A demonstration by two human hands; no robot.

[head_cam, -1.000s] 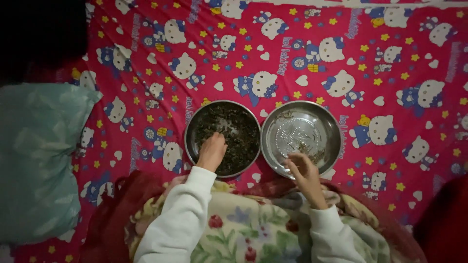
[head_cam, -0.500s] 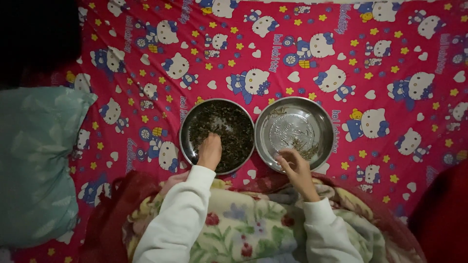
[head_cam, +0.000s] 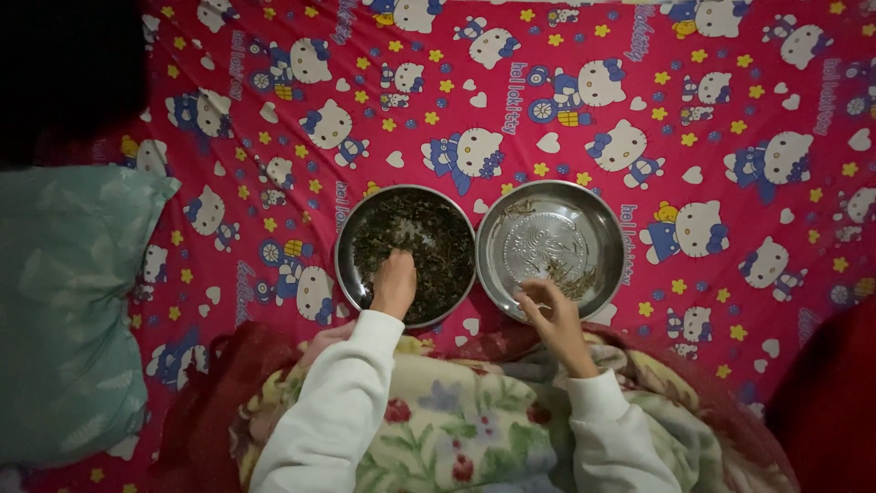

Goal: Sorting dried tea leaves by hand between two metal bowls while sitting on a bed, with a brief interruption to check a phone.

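Barely anything's shifted since a moment ago: my left hand (head_cam: 394, 283) still sits in the dark leaves (head_cam: 415, 239) filling the left steel bowl (head_cam: 351, 239), fingers buried so can't tell its grip. My right hand (head_cam: 548, 310) hovers over the near rim of the right steel bowl (head_cam: 584, 205), fingertips pinched beside a few stems (head_cam: 573, 278).

Teal pillow (head_cam: 68, 310), floral blanket (head_cam: 456, 420)
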